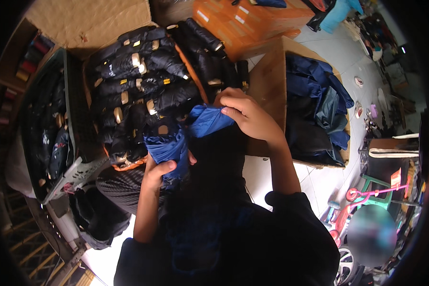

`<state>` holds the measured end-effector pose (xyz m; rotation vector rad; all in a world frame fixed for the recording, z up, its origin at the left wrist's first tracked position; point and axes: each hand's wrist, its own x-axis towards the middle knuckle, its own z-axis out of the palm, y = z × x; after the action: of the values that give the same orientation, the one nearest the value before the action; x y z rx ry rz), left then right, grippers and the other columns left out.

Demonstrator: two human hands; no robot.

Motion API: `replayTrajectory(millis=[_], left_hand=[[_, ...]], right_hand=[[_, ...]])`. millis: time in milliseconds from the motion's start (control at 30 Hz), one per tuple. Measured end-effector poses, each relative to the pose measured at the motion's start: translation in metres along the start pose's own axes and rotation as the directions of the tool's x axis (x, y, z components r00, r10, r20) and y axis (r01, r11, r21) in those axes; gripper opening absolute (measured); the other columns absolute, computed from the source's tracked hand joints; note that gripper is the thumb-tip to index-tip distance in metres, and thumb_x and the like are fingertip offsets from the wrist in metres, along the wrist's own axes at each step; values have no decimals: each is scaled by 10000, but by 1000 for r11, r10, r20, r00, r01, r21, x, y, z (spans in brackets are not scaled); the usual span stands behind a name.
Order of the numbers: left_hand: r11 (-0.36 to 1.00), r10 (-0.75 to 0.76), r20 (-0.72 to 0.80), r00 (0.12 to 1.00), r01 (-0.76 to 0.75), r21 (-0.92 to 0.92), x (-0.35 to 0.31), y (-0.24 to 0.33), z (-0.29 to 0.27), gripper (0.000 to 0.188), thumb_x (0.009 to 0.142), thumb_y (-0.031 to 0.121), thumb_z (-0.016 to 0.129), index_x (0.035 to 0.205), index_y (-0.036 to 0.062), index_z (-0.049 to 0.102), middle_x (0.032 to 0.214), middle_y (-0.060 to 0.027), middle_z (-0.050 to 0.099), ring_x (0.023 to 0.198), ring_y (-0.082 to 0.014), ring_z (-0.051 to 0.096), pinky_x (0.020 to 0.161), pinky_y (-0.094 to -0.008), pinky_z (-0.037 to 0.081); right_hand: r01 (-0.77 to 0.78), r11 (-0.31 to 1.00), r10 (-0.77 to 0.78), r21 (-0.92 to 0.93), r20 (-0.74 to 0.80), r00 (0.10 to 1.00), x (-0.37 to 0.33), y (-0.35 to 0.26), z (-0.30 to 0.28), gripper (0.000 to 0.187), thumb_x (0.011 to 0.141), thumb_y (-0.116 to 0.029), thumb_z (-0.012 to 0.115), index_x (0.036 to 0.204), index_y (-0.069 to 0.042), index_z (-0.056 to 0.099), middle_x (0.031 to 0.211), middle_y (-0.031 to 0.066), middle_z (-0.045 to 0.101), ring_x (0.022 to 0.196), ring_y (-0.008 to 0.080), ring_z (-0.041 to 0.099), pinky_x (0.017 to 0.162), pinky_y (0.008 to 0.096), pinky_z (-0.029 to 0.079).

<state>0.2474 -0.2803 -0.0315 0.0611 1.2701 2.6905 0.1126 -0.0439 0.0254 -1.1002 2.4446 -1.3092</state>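
My left hand (158, 172) is wrapped round a blue folded umbrella (170, 148), held upright over my lap with its round end up. Between the fingers and thumb of my right hand (247, 113) a piece of blue fabric (209, 121) is pinched and stretched out to the right of the umbrella. Whether this fabric is joined to the umbrella, I cannot tell. Just beyond my hands, rolled black umbrellas (169, 95) with pale handle ends lie packed in rows in an open cardboard box (86, 24).
On the right stands a cardboard box (267, 90) of loose dark blue fabric (310, 76). A dark plastic crate (83, 126) of umbrellas is at the left. An orange-wrapped box (252, 26) sits at the back. A pink scooter (343, 217) and green stool (367, 183) are at lower right.
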Motion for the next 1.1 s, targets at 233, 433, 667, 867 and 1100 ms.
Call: replayTrajectory(millis=[233, 433, 667, 867, 1100], left_hand=[[998, 38, -141, 989, -29, 63, -23, -14, -4, 601, 740, 191, 764, 1206, -85, 505, 922, -184, 677, 863, -258, 686, 801, -364, 548], [868, 146, -162, 976, -48, 494, -22, -34, -10, 673, 679, 97, 758, 1285, -63, 514, 1317, -179, 522, 1209, -290, 535, 1030, -384, 407], [866, 113, -156, 981, -20, 500, -35, -54, -21, 726, 683, 61, 747, 1337, -77, 464, 1361, -153, 454, 1175, -240, 539, 982, -334, 437], [916, 64, -220, 973, 30, 401, -44, -46, -23, 754, 751, 39, 741, 1400, -66, 371, 1287, -132, 492, 949, -188, 639, 833, -310, 536], [956, -133, 7, 991, 126, 263, -48, -15, -10, 665, 789, 61, 716, 1366, -56, 408, 1088, -138, 625, 892, -212, 669, 835, -337, 542]], right_hand=[[-36, 990, -15, -137, -357, 934, 23, -16, 59, 373, 837, 4, 626, 1201, -46, 560, 1210, 160, 491, 1127, 353, 464, 967, 383, 396], [-346, 815, 473, 466, -189, 861, 14, -15, 113, 417, 882, -180, 724, 1211, -9, 534, 964, 75, 598, 706, 95, 580, 567, 229, 469], [-278, 884, 402, 375, -310, 862, 6, 3, 124, 95, 879, -39, 673, 861, 5, 591, 763, 30, 623, 630, 51, 571, 527, 220, 453], [-156, 980, 195, 120, -472, 860, 2, 12, 136, 177, 821, -26, 704, 808, -22, 528, 704, 101, 592, 600, 211, 642, 538, 321, 481], [58, 997, -43, 44, -289, 956, -3, 13, 151, 196, 786, 7, 735, 830, -4, 544, 745, 82, 554, 636, 183, 593, 559, 305, 475]])
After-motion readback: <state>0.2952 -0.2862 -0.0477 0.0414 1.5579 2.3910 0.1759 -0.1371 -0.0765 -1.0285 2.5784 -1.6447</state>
